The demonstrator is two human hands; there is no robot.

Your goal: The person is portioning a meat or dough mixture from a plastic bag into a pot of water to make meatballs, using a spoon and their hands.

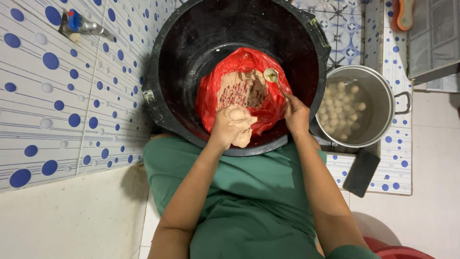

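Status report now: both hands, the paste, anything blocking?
Left hand squeezing paste. Right hand holding spoon over red bag. Nothing blocking.

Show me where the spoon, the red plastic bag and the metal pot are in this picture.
spoon point(271, 75): head view, on its bowl, above the bag.
red plastic bag point(273, 108): head view, on its right side, inside the black tub.
metal pot point(383, 96): head view, on its right inner wall.

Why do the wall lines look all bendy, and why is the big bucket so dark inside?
Head view: its wide lens curves the blue-dotted tiled wall near the edges. The large round black plastic tub reflects little light, so its inside stays dim. The round steel pot of pale balls has a bright glinting rim. The small metal spoon looks sharp, not blurred.
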